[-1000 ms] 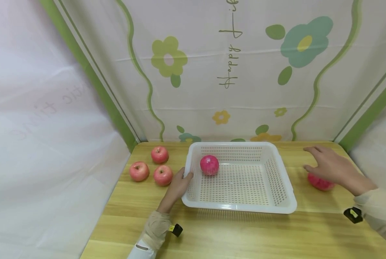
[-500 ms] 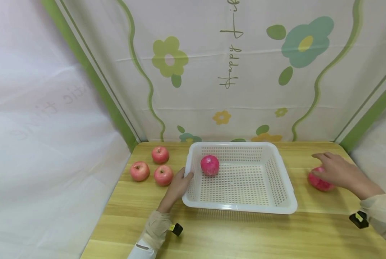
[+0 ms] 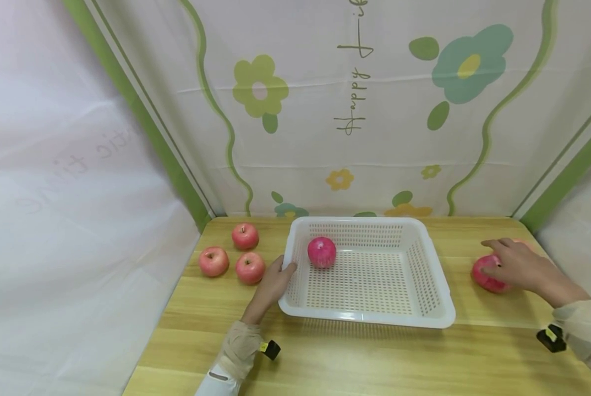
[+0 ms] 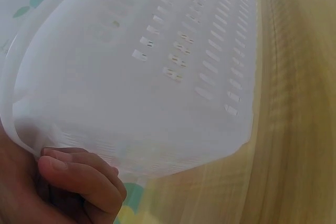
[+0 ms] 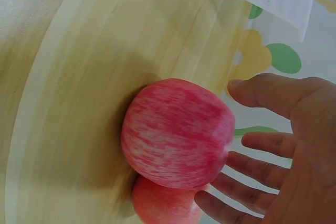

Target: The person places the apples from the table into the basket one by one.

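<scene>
My left hand [image 3: 274, 281] grips the left rim of a white perforated plastic basket [image 3: 367, 318], fingers curled under the rim in the left wrist view. Inside the basket, near its back left corner, sits a deep pink apple [image 3: 321, 252]. To the right of the basket my right hand [image 3: 518, 268] hovers over another deep pink apple [image 3: 486, 275], partly covering it in the head view. The right wrist view shows this streaked apple [image 5: 176, 132] beside the spread fingers and thumb, which are not closed round it. A paler apple [image 5: 165, 203] lies right against it.
Three light red apples [image 3: 250, 268] stand on the wooden table [image 3: 325, 368] left of the basket, close to my left hand. Behind the table hangs a white curtain [image 3: 305, 137] with a flower print. A black wrist camera [image 3: 551, 337] hangs under my right wrist.
My right hand has shifted right and slightly toward me, bringing it over the deep pink apple and uncovering that apple's left side. My left hand and the basket stay in place.
</scene>
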Motion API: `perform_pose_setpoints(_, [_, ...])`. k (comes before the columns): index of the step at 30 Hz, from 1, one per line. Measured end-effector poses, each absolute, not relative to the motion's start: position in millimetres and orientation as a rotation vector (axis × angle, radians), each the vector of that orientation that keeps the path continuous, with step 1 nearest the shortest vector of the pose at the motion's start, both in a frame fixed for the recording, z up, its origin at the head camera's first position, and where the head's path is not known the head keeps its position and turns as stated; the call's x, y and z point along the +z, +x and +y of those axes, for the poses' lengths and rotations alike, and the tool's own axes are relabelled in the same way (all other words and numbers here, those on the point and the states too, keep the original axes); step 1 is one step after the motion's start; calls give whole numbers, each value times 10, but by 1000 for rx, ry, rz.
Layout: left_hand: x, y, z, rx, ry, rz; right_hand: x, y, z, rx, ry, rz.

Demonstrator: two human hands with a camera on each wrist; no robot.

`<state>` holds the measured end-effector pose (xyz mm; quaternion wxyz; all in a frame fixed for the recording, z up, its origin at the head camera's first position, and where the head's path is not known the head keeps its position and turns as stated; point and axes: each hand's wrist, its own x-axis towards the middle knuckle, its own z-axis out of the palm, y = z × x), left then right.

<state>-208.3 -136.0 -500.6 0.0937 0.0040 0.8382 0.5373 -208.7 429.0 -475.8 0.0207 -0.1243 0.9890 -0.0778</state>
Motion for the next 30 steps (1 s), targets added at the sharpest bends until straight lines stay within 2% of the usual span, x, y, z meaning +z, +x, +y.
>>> perform_pose_setpoints(30, [-5014, -2090, -1364, 1621, 16, 2464, -4915, -2064, 4286, -220, -464, 3106])
